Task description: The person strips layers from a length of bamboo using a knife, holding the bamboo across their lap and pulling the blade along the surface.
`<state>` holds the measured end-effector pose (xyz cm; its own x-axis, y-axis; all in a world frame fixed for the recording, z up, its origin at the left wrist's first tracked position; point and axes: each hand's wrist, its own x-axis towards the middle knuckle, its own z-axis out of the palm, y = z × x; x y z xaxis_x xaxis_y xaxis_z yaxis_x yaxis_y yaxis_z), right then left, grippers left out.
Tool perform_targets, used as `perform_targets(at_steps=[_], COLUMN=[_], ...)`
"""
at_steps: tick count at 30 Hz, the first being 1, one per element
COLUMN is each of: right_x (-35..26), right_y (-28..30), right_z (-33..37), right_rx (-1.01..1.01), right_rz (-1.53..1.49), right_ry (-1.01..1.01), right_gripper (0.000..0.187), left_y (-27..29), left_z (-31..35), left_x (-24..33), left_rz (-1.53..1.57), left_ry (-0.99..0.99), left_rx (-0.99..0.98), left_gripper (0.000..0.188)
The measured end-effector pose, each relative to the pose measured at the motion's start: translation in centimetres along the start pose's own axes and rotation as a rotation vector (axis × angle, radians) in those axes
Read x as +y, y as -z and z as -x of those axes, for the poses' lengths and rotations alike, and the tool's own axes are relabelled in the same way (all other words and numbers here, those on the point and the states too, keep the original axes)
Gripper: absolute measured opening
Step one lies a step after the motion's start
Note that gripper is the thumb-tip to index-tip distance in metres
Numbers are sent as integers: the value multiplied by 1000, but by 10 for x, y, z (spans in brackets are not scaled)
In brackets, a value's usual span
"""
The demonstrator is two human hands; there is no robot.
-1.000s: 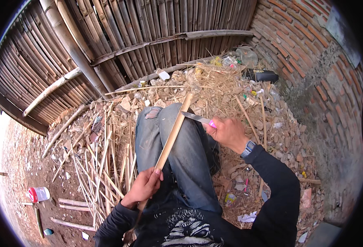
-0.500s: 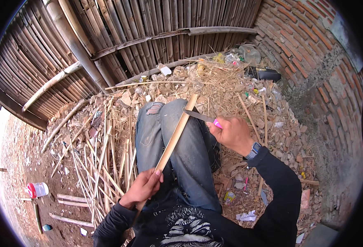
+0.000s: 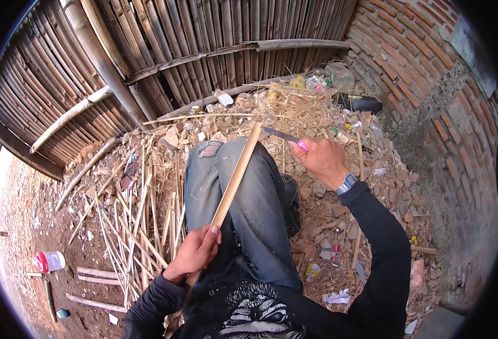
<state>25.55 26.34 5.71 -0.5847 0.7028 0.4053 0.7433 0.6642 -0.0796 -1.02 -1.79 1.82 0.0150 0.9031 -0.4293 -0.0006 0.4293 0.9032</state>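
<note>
A person's left hand [image 3: 201, 247] grips a split bamboo strip [image 3: 237, 178] low along its length, the thumb pressed along the pale inner face, while the right hand [image 3: 323, 160], its grip clenched around the pink handle of a knife [image 3: 283, 135], points the blade leftward at the strip's upper end. The tip is right by the edge there; whether it touches cannot be told. The strip slants up and to the right across the thighs of worn blue jeans [image 3: 254, 209], its far end reaching just past the knees and its lower part running behind the left hand toward the lap. A silver wristwatch [image 3: 348, 183] circles the right wrist at the cuff of a black long-sleeved top [image 3: 379, 237] with a pale print on the front. To the left of the legs lies a loose heap of thin bamboo sticks [image 3: 133, 237], and farther left a tub with a red lid [image 3: 50, 261] rests on its side on the bare earth. Broken rubble, straw [image 3: 300, 107] and scraps of litter cover the ground ahead, below a bamboo fence [image 3: 215, 79], with a brick wall [image 3: 430, 107] rising on the right.
</note>
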Motion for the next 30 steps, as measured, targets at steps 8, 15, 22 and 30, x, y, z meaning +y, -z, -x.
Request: perform_targets(at_steps=[8, 15, 22, 30], right_x=[35, -23, 15, 5], right_y=[-4, -11, 10, 1], right_z=[-16, 18, 0, 2], right_rx=[-43, -30, -29, 4], right_rz=[120, -80, -5, -72], right_ry=[-132, 102, -138, -64], right_gripper=[53, 50, 49, 52], left_y=[2, 1, 10, 11], left_z=[13, 12, 23, 27], left_x=[0, -4, -7, -12], left_rz=[3, 47, 47, 98], left_ry=[70, 88, 95, 133], left_rx=[-19, -5, -39, -38], left_gripper=[40, 39, 39, 39])
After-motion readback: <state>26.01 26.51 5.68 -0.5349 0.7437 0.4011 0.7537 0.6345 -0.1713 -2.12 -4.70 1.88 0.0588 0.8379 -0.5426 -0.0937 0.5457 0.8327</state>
